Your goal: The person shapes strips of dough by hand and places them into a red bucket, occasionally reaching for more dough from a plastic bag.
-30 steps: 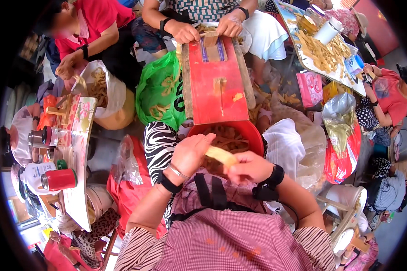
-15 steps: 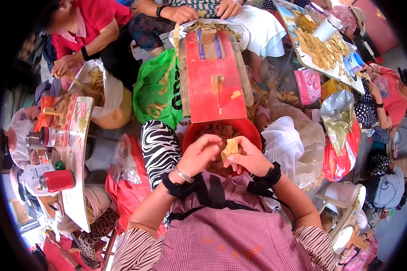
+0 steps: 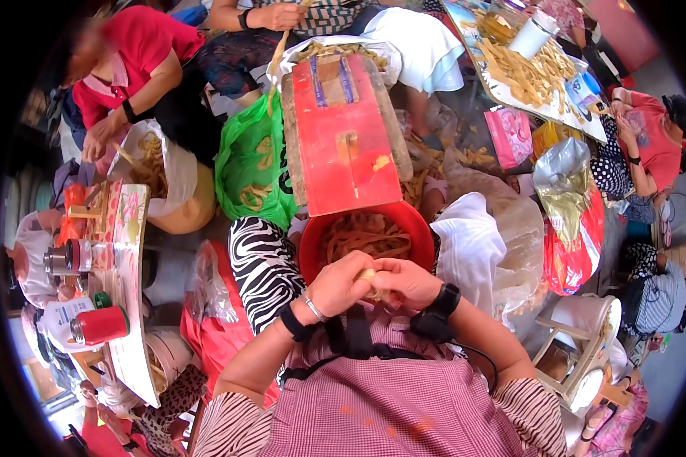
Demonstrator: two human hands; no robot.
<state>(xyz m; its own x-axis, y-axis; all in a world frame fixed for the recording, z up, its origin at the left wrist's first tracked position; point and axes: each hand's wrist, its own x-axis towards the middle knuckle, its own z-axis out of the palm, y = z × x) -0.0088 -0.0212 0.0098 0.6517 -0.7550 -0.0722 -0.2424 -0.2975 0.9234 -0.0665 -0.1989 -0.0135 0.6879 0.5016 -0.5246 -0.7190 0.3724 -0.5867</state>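
Note:
My left hand (image 3: 341, 283) and my right hand (image 3: 410, 282) meet over my lap, fingers closed on a small pale-yellow folded strip (image 3: 367, 274). Most of the strip is hidden by my fingers. Just beyond them stands a red bucket (image 3: 309, 251), with long brownish-yellow strips (image 3: 367, 234) lying inside. A red board (image 3: 343, 171) slopes over the bucket's far rim. On it are a small wooden piece with a thin spike (image 3: 349, 148) and a wooden block between purple bands (image 3: 332, 70).
A green plastic bag (image 3: 244, 164) with strips lies left of the board. Further left is a table (image 3: 133, 305) bearing a red flask (image 3: 99, 326). White cloth (image 3: 471, 236) hangs at my right knee. Several people work around, and a table of strips (image 3: 526, 68) stands far right.
My hands have come together round the yellow strip, which showed clearly in my right hand before. The whole view has shifted slightly. The person opposite has raised a long strip.

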